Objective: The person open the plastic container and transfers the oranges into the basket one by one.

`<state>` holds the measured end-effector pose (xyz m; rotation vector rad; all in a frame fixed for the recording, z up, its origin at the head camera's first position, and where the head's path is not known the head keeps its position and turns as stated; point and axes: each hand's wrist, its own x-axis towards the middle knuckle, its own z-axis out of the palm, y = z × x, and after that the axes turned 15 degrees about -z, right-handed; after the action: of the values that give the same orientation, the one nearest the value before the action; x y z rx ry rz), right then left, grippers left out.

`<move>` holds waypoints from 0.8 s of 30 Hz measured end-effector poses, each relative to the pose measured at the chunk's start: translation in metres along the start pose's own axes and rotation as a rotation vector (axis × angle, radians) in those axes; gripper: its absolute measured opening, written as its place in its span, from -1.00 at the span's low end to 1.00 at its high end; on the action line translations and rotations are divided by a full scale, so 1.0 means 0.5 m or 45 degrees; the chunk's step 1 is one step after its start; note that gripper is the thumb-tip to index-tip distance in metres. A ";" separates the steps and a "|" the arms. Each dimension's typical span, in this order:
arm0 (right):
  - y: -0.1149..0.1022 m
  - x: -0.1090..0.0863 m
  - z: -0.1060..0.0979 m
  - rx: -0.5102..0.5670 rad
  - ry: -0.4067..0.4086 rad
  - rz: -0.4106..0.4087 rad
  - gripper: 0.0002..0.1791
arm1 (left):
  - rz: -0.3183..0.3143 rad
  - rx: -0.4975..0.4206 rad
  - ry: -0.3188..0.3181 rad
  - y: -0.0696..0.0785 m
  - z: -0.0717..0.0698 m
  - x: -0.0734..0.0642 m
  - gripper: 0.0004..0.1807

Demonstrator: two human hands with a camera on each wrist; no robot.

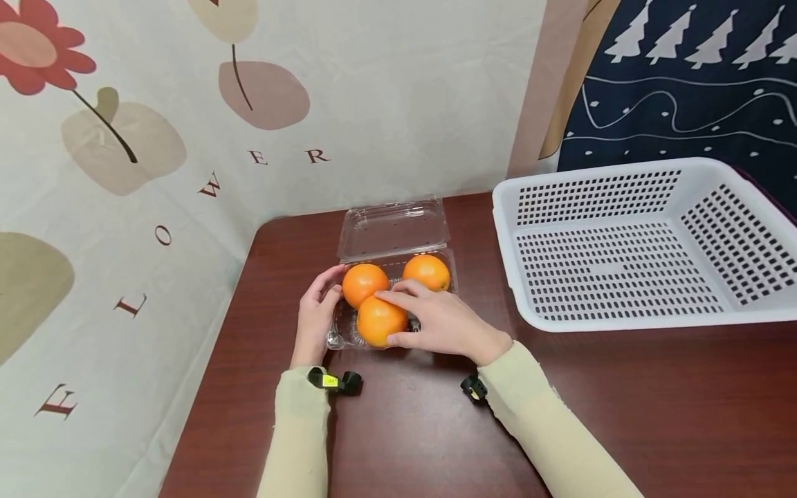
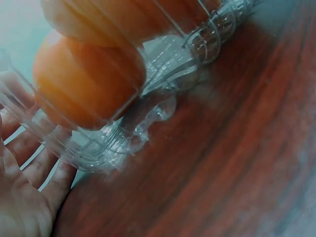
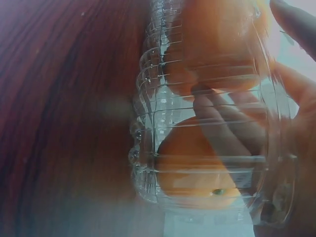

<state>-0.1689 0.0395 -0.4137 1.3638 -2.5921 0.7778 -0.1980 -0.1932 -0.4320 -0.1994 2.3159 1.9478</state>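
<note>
A clear plastic clamshell box (image 1: 454, 266) lies on the table with its lid folded back toward the wall. In it are an orange (image 1: 364, 285) at the left, another orange (image 1: 426, 272) at the far right and a front orange (image 1: 382, 322). My right hand (image 1: 445, 321) grips the front orange from the right, thumb at its near side and fingers over its top. In the right wrist view, fingers (image 3: 222, 128) show through the box wall. At the box's left side, my left hand (image 1: 316, 315) rests with fairly straight fingers (image 2: 37, 165) along the outer wall.
A white perforated plastic basket (image 1: 523, 304) stands to the right on the dark red wooden table (image 1: 398, 429). Behind the table hangs a pale printed cloth (image 1: 398, 90), with a dark blue tree-patterned cloth (image 1: 672, 131) at the right.
</note>
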 end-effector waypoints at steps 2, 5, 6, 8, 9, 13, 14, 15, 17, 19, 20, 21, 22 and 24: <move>-0.003 0.000 -0.001 -0.008 -0.007 0.015 -0.28 | 0.001 -0.001 -0.004 0.001 0.001 0.000 -0.64; -0.007 0.001 -0.001 -0.020 -0.010 0.031 -0.27 | -0.003 -0.002 -0.002 0.001 0.002 0.000 -0.64; -0.008 0.001 -0.001 -0.025 -0.008 0.033 -0.27 | -0.001 -0.002 -0.003 0.001 0.002 0.000 -0.63; -0.009 0.002 -0.002 -0.033 -0.003 0.027 -0.28 | 0.007 -0.011 -0.006 0.001 0.003 0.001 -0.63; -0.009 0.002 -0.002 -0.033 -0.001 0.020 -0.28 | 0.011 -0.013 -0.006 0.001 0.003 0.001 -0.63; -0.010 0.003 -0.001 -0.013 0.015 -0.012 -0.29 | 0.034 -0.019 0.003 0.002 0.004 0.001 -0.63; -0.011 0.004 -0.001 -0.004 0.019 -0.015 -0.29 | 0.037 -0.021 0.007 0.002 0.005 0.001 -0.63; -0.013 0.004 -0.001 0.008 0.022 -0.015 -0.29 | 0.039 -0.020 0.011 0.003 0.006 0.001 -0.63; -0.016 0.007 0.000 0.022 0.026 -0.014 -0.29 | 0.042 -0.024 0.023 0.004 0.006 -0.001 -0.62; -0.018 0.008 0.003 0.025 0.029 -0.006 -0.30 | 0.045 -0.033 0.027 0.006 0.007 -0.001 -0.62; -0.019 0.009 0.004 0.027 0.031 -0.003 -0.30 | 0.045 -0.035 0.031 0.007 0.007 -0.002 -0.62; -0.020 0.009 0.005 0.026 0.033 0.001 -0.31 | 0.042 -0.033 0.034 0.007 0.007 -0.002 -0.62; -0.021 0.010 0.006 0.021 0.032 0.002 -0.31 | 0.041 -0.034 0.037 0.008 0.007 -0.002 -0.62; -0.022 0.011 0.008 0.013 0.029 0.009 -0.30 | 0.035 -0.038 0.041 0.008 0.007 -0.003 -0.62</move>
<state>-0.1627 0.0285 -0.4109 1.3414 -2.5809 0.8038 -0.1973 -0.1892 -0.4284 -0.2037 2.3227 2.0075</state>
